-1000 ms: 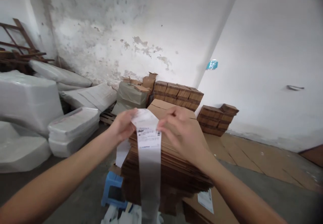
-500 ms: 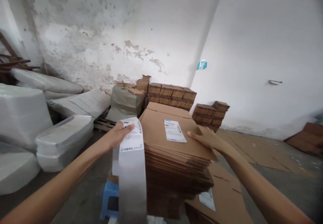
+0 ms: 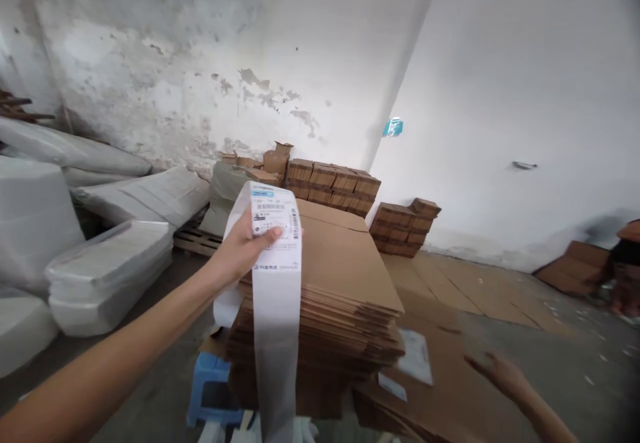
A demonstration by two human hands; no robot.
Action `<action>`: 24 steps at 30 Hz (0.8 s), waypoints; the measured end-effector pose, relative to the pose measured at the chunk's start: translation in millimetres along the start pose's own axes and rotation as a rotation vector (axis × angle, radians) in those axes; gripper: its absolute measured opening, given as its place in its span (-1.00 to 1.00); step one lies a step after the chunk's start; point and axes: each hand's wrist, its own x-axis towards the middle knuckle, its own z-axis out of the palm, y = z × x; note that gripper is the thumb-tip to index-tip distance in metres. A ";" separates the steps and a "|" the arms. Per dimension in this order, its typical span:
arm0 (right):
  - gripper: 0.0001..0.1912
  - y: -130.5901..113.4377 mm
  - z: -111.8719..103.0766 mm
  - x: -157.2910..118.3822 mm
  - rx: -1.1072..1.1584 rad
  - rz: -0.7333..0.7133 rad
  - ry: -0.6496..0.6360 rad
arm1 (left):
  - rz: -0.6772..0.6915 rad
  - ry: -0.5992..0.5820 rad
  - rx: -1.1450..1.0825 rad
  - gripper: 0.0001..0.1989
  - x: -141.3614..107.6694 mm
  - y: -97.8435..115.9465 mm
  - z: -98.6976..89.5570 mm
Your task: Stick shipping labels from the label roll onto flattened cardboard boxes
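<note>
Pinching a white label strip (image 3: 276,303) at seven o'clock, the left grip (image 3: 245,246) stood out before a stack of flat cardboard (image 3: 343,250).
Its thumb pressed across the print, covering some of it, while the other fingers were mostly hidden behind; the smooth ribbon bent over at the top, hung straight down and was cut off by the bottom edge, its finer lettering too small to read. The stack, near six o'clock, showed a matte, creased top sheet and ragged, layered edges. Around four o'clock the right grip (image 3: 503,373) was blurred over lower cardboard (image 3: 457,393) bearing white labels (image 3: 417,356); whether it grasped or touched anything could not be told. A blue stool (image 3: 204,370) sat at seven, partly cropped.
</note>
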 end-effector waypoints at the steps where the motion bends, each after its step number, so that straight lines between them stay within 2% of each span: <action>1: -0.47 -35.1 4.7 -11.8 0.006 -0.030 -0.002 | -0.005 -0.056 0.022 -0.38 -0.5 1.2 7.3; 2: -0.38 -78.8 7.8 -28.5 0.072 -0.097 -0.008 | -0.006 -0.114 0.066 -0.43 -1.0 1.9 14.7; 3: -0.30 -127.4 9.1 -49.6 0.194 -0.225 -0.036 | 0.000 -0.180 0.135 -0.51 -1.5 2.3 21.5; 4: -0.25 -176.9 8.9 -73.5 0.327 -0.403 -0.129 | 0.014 -0.245 0.220 -0.62 -2.2 2.6 27.2; 6: -0.19 -264.3 5.9 -122.9 0.463 -0.721 -0.454 | 0.048 -0.361 0.403 -0.76 -5.1 4.2 33.0; 7: -0.22 -297.1 4.4 -144.6 0.450 -0.840 -0.580 | 0.055 -0.396 0.467 -0.78 -7.7 6.1 32.7; 9: -0.49 -336.6 5.0 -176.3 0.422 -1.013 -0.653 | 0.006 -0.419 0.485 -0.80 -15.6 12.8 27.1; 11: -0.77 -347.7 12.3 -192.7 0.441 -1.099 -0.548 | -0.118 -0.381 0.312 -0.76 -25.1 22.3 19.4; 13: -0.83 -345.2 23.4 -200.9 0.476 -1.160 -0.402 | -0.283 -0.277 0.004 -0.68 -31.3 31.1 14.8; 16: -0.80 -342.0 29.9 -211.3 0.414 -1.361 -0.256 | -0.428 0.034 -0.337 -0.69 -23.6 35.3 11.3; 18: -0.88 -346.1 20.4 -214.3 0.368 -1.471 -0.175 | -0.429 0.241 -0.384 -0.75 -8.0 30.1 0.7; 19: -0.92 -349.6 12.8 -211.8 0.387 -1.482 -0.147 | -0.405 0.340 -0.384 -0.76 0.7 25.7 -8.8; 20: -0.94 -353.5 5.3 -205.8 0.451 -1.444 -0.126 | -0.378 0.431 -0.381 -0.76 8.5 20.6 -20.7; 22: -0.90 -360.2 -3.0 -182.9 0.664 -1.278 -0.073 | -0.329 0.601 -0.356 -0.71 18.7 9.8 -45.9; 24: -0.81 -362.5 5.0 -150.8 0.752 -1.105 -0.032 | -0.323 0.648 -0.319 -0.64 19.8 0.2 -63.3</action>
